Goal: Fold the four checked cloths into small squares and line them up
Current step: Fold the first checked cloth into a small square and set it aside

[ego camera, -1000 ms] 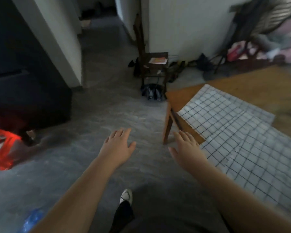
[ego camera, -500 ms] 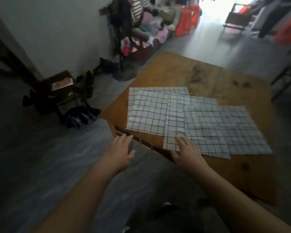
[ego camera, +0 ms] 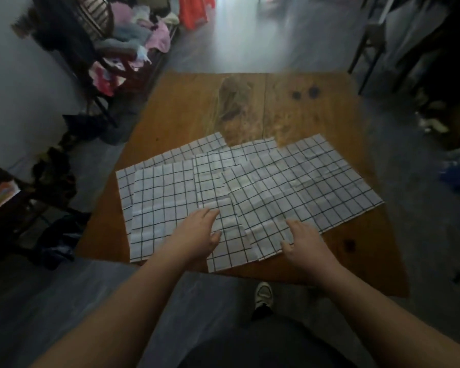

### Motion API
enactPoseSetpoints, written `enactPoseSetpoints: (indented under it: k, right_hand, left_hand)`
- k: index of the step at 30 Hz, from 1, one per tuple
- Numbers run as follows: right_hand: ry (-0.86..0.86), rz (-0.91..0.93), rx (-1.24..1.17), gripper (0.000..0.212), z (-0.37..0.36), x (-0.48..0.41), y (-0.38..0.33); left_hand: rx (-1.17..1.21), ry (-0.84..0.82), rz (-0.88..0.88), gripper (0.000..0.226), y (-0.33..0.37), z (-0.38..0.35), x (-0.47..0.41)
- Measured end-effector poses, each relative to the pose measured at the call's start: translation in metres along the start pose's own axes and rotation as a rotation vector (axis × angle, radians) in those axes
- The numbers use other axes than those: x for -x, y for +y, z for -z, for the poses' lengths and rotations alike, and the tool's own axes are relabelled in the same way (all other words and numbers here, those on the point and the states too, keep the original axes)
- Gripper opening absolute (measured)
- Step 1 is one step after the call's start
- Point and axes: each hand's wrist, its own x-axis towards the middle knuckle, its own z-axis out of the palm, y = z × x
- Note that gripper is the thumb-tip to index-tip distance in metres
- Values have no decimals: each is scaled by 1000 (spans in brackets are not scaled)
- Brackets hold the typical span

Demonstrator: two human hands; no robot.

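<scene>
Four checked cloths [ego camera: 250,181] flat and unfolded on the wooden surface [ego camera: 191,107], white with dark grid lines, overlapping in a loose row across the near half of the surface. Far half of the surface bare wood, with two dark knots [ego camera: 304,93] toward the far right. Leftmost cloth [ego camera: 170,155] mostly covered, showing only as a strip along the left and far sides of the second cloth [ego camera: 162,203]. Middle cloth [ego camera: 225,251] reaching closest to the near edge of the surface, partly tucked under the rightmost cloth [ego camera: 316,187]. Rightmost cloth creased and angled toward the right edge of the surface.

Left hand [ego camera: 197,236] open, palm down, fingers straight and close together, above the line between the second cloth and the middle cloth. Right hand [ego camera: 302,241] open as well, palm down, fingers slightly spread, at the near corner of the rightmost cloth. Cannot tell whether either of the hands presses the fabric or only hovers just above.

On the floor below the near edge of the surface, a pale shoe [ego camera: 263,294]. Off the far left corner of the surface, a dark chair [ego camera: 91,22] heaped with clothes [ego camera: 141,35]. Well to the left of the surface, a low stool [ego camera: 3,197] with something colourful on top. Off the far right corner of the surface, the legs of a second chair [ego camera: 367,49]
</scene>
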Motion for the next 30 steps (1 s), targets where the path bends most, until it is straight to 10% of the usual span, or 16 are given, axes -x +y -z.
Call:
enactPoseSetpoints:
  k: [16,30]
  right_hand:
    - [-120,10,198,62,-25,-66,32]
    - [-97,-104,284,63,-4,-101,38]
  left_hand:
    - [-230,-263,-157,64,25,-43,-180]
    - [-244,-238,-207,59,-7,-67,-124]
